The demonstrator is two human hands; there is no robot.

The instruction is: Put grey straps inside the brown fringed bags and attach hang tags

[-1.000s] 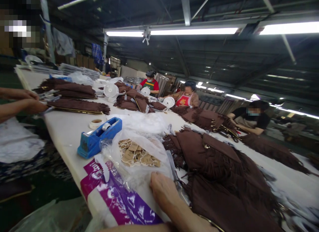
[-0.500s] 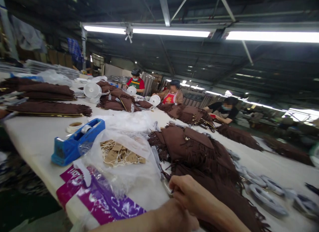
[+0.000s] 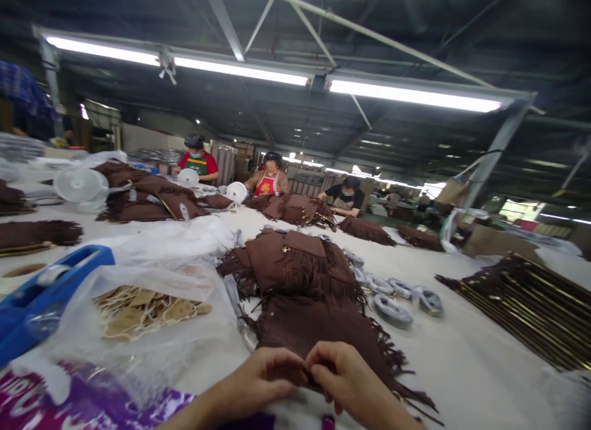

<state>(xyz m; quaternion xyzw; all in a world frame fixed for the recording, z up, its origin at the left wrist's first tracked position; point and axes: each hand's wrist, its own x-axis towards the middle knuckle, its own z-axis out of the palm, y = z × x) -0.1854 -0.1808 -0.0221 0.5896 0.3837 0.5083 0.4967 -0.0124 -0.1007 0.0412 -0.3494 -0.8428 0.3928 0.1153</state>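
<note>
A dark brown fringed bag [image 3: 318, 328] lies flat right in front of me, its fringe spread to the right. At its near edge, my left hand [image 3: 265, 377] curls its fingers over the brown material, the thumb below. Close beside it, my right hand [image 3: 344, 377] pinches the same edge, fingers bent; the fingertips of both hands nearly meet. What exactly lies between the fingertips is partly hidden. Just beyond lies another brown fringed bag [image 3: 295, 263] with a flap and a small gold-coloured clasp.
Left of me are a blue tape dispenser [image 3: 69, 288] and a clear plastic bag [image 3: 198, 294] with brown paper tags [image 3: 143, 310]. Grey-wrapped coils [image 3: 392, 310] lie at right, near a row of brown pieces with gold zips [image 3: 512, 300]. Several co-workers stand across the table.
My view has turned to the right. My hands, crossed over each other before, are now side by side at the near edge of the bag.
</note>
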